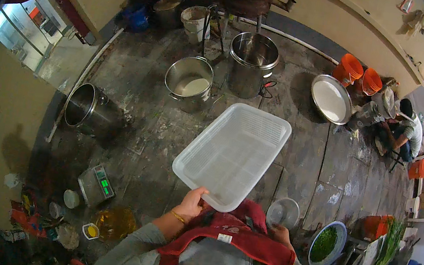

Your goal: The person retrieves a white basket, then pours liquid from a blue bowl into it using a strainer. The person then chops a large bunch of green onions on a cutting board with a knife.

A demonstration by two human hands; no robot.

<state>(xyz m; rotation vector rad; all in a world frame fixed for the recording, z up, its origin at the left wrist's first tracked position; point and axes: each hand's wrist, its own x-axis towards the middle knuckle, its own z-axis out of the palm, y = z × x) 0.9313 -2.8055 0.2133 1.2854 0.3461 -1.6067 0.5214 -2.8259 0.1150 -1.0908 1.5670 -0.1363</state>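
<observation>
My left hand grips the near rim of a white plastic basket with slotted sides, which is tilted in front of me and looks empty. At my right side my right hand holds a translucent round bowl by its rim. Beyond the basket, a wide steel pot with some white contents and a taller steel pot stand on the floor. Another steel pot is at the left. A digital scale with lit green digits lies to the lower left, beside a container of yellow liquid.
A steel basin of white contents and orange buckets stand at the upper right. A person sits on a low stool beside them. At the lower right are a basin of chopped greens and long green stalks.
</observation>
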